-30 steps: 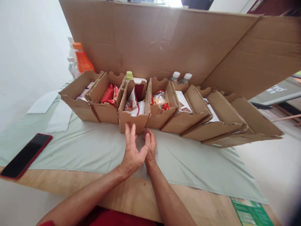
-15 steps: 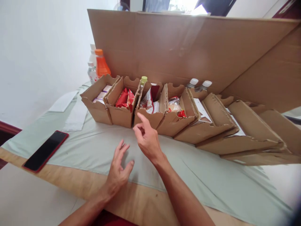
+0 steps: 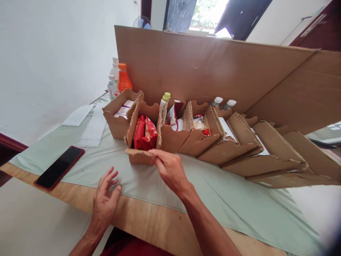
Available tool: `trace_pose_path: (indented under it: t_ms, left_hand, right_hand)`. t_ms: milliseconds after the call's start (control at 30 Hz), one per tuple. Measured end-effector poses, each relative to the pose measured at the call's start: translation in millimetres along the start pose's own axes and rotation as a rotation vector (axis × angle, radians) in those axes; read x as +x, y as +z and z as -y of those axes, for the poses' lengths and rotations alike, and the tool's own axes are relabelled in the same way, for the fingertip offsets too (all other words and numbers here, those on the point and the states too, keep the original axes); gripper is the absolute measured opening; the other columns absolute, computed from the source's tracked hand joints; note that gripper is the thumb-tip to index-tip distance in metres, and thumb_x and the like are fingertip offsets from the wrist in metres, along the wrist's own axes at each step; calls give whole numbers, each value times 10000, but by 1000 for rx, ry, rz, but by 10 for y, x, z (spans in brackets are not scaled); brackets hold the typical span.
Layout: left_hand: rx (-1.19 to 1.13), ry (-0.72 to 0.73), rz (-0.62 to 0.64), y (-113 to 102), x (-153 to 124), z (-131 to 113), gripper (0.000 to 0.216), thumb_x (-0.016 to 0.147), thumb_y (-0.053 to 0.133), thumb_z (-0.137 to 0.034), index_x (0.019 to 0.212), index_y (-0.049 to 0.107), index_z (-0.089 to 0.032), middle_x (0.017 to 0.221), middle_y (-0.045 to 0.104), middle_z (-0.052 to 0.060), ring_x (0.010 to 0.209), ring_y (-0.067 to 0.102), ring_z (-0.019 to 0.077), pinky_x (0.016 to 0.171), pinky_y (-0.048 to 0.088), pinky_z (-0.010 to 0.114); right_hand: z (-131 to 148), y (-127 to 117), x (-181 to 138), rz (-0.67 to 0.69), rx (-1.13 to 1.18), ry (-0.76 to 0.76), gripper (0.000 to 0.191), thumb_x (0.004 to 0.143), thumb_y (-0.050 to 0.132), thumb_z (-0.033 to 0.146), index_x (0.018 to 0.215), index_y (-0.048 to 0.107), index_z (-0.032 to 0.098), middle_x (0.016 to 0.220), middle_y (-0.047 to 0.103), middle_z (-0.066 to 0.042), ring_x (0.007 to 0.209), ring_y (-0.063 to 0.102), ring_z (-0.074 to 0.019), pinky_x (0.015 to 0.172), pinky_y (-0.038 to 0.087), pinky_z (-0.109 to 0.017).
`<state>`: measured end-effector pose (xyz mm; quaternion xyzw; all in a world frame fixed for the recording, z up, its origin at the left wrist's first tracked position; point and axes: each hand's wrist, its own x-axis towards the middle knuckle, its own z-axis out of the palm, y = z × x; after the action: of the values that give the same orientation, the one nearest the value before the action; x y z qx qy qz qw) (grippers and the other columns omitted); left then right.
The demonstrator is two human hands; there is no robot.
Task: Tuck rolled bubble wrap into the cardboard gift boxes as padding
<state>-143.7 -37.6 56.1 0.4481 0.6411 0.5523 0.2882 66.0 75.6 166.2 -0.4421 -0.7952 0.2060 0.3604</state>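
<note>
Our right hand (image 3: 168, 166) pinches the front lip of the cardboard box (image 3: 140, 159); tugging toward the table's (image 3: 145, 217) near edge might tear it. Our left hand (image 3: 106, 199) has open fingers.

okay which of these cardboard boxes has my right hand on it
The second box from the left, with red packets inside: your right hand grips its front edge, and it juts toward you past both neighbours.

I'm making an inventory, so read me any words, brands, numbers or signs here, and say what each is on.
None can be read.
Red packets: markings too small and blurred.
Maroon-and-white packet: print too blurred.
Clear bottle at left: label marks unreadable.
Phone: dark screen, no text.
</note>
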Motion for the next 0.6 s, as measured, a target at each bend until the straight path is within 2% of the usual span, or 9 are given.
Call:
trace_pose_path:
  t_ms: [67, 167, 267, 333, 400, 467, 533, 600]
  left_hand:
    - [-59, -31, -25, -25, 43, -30, 538, 879, 669, -399, 1377, 549, -237, 1502, 528, 138, 1287, 601, 301, 1042, 532, 459]
    - [-91, -75, 32, -11, 85, -89, 669, 842, 708, -422, 1443, 482, -231, 1474, 550, 152, 1281, 607, 308, 1036, 535, 456]
    - [-94, -65, 139, 63, 82, -178, 750, 801, 728, -409, 1472, 446, -234, 1519, 511, 152, 1323, 576, 321, 1076, 509, 466]
    - [-47, -49, 230, 128, 44, -252, 749, 781, 727, -380, 1464, 468, -218, 1479, 554, 146, 1346, 557, 327, 1120, 471, 475]
    - [20, -33, 323, 186, -25, -315, 645, 769, 715, -380, 1373, 571, -204, 1336, 657, 129, 1306, 586, 333, 1127, 463, 475]
    - [77, -26, 384, 226, -116, -347, 472, 768, 697, -411, 1194, 682, -209, 1110, 733, 101, 1181, 654, 336, 1069, 510, 474]
    - [127, -44, 388, 261, -205, -347, 317, 774, 677, -442, 999, 718, -222, 917, 737, 74, 996, 704, 326, 927, 582, 460]
    - [160, -70, 374, 320, -262, -339, 261, 782, 671, -449, 913, 701, -225, 865, 732, 60, 878, 708, 303, 781, 606, 420]
  right_hand:
    - [53, -219, -388, -13, 97, -7, 286, 952, 532, 206, 1075, 777, 289, 967, 809, 7, 836, 767, -177, 790, 573, -267]
    - [32, -614, -897, -63, 133, 131, 232, 939, 576, 253, 1031, 783, 303, 881, 804, 11, 726, 762, -167, 715, 595, -256]
    - [-135, -964, -1311, -260, 61, 353, 201, 923, 608, 362, 976, 787, 287, 868, 791, -28, 738, 754, -200, 695, 604, -295]
    - [-282, -1112, -1574, -434, 44, 497, 294, 902, 632, 421, 1122, 760, 273, 931, 788, -61, 817, 755, -227, 736, 610, -335]
    - [-397, -1161, -1833, -504, 73, 569, 514, 852, 670, 468, 1322, 676, 259, 1025, 781, -104, 891, 758, -253, 762, 614, -361]
    - [-440, -1095, -2058, -425, 84, 574, 672, 742, 741, 526, 1349, 667, 246, 1093, 769, -146, 947, 755, -299, 768, 621, -388]
    - [-414, -935, -2205, -288, 84, 568, 601, 673, 780, 565, 1180, 757, 243, 1047, 778, -149, 928, 751, -330, 740, 629, -408]
    - [-373, -750, -2249, -189, 90, 585, 420, 729, 760, 560, 1002, 786, 242, 933, 787, -113, 862, 746, -318, 716, 629, -403]
